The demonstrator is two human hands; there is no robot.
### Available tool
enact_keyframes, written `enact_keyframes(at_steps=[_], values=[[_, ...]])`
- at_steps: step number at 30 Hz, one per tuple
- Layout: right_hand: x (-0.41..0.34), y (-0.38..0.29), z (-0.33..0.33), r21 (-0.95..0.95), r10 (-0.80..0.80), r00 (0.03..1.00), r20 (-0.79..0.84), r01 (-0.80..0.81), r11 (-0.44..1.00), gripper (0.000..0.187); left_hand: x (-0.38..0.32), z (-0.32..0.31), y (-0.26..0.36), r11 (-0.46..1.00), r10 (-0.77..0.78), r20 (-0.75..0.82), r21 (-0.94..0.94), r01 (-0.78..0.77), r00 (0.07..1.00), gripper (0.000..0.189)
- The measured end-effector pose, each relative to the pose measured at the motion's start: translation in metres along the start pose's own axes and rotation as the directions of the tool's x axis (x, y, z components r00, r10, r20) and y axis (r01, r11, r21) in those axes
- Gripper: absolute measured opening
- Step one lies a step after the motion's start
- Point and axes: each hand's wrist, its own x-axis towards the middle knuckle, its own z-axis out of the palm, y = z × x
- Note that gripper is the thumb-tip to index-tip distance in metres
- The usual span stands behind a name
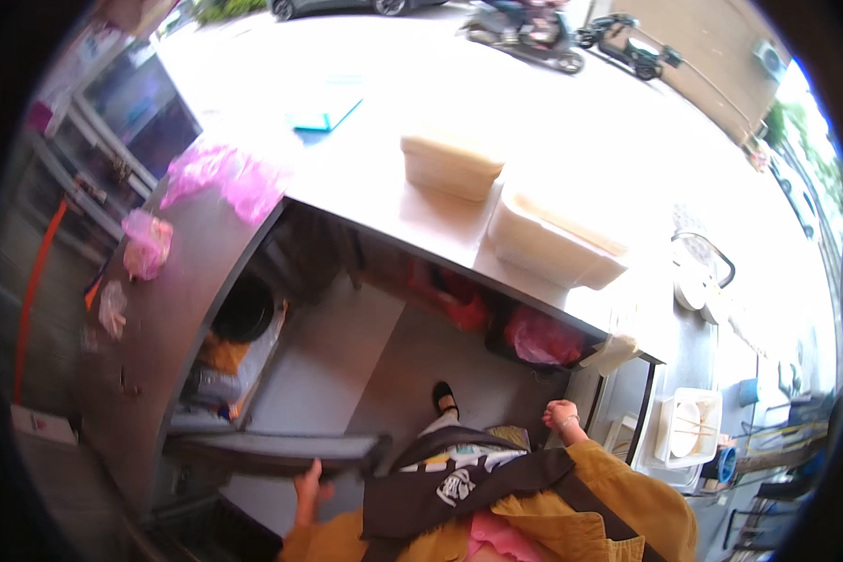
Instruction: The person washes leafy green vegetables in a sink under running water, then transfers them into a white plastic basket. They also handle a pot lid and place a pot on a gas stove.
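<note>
My left hand [310, 490] is low in the view, with a finger raised against a dark-framed panel [281, 453], perhaps a door or a drawer edge. Blur hides whether it grips the panel. My right hand [560, 414], with a bracelet at the wrist, hangs beside the right-hand counter unit. Its fingers are curled, and I see nothing in them. Between the hands are a dark apron [421, 495] with a white print and one black shoe [446, 397] on the grey floor.
A counter [204, 281] curves around the left and front. It carries pink plastic bags [228, 175] and two pale tubs [453, 168] [558, 239]. Right, a white container [688, 428] holds sticks. A black round vessel [242, 309] sits under the counter. Motor scooters [527, 31] stand outside.
</note>
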Motion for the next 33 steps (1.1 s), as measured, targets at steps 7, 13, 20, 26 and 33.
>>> enact_keyframes(at_steps=[7, 13, 20, 26, 33], values=[[-0.028, -0.031, -0.011, -0.153, -0.124, 0.984, 0.124, 0.143, 0.978, 0.017, 0.075, 0.117, 0.111, 0.601, 0.625, 0.416, 0.282, -0.747, 0.660, 0.061], [-0.049, 0.006, -0.021, -0.050, -0.208, 0.951, 0.230, 0.225, 0.973, 0.010, 0.067, 0.121, 0.070, 0.643, 0.335, 0.497, 0.501, -0.579, 0.801, 0.044], [-0.071, 0.051, -0.005, -0.202, -0.056, 0.967, 0.247, 0.107, 0.974, 0.005, 0.038, -0.067, -0.162, 0.534, 0.122, 0.003, 0.843, -0.068, 0.993, 0.024], [-0.103, 0.043, 0.093, -0.474, 0.037, 0.938, 0.344, 0.139, 0.869, 0.013, -0.056, -0.152, -0.226, 0.524, -0.102, -0.010, 0.849, 0.062, 0.995, 0.020], [-0.096, 0.053, 0.203, -0.370, 0.071, 0.728, 0.681, 0.259, 0.892, 0.016, -0.053, -0.159, -0.213, 0.658, 0.269, -0.018, 0.733, -0.170, 0.963, 0.020]])
